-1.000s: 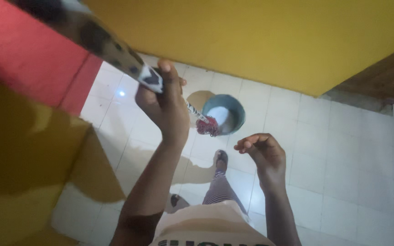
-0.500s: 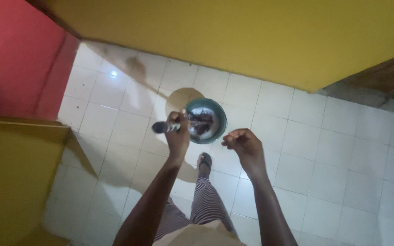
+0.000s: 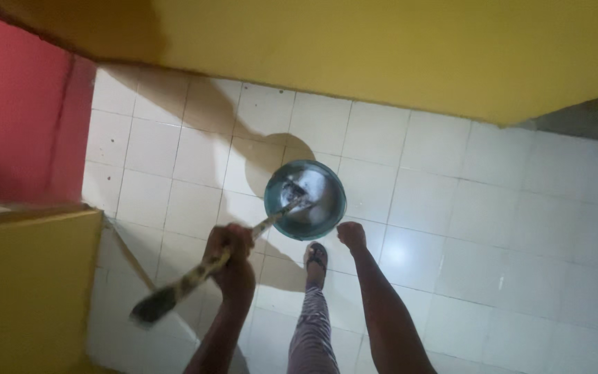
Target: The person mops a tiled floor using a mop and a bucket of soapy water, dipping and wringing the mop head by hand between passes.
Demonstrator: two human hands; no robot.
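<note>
Teal bucket (image 3: pixel 305 199) now takes the lowered mop (image 3: pixel 209 266); left hand (image 3: pixel 232 262) grips it; right hand (image 3: pixel 351 235) fisted, empty.

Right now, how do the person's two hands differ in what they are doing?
The left hand is closed around a long mop handle that slants down into the bucket; the right hand is a loose fist holding nothing. The left hand sits off to the side of the bucket, while the right hand hangs close to its near rim. Both are stretched out over the white tiled floor.
</note>
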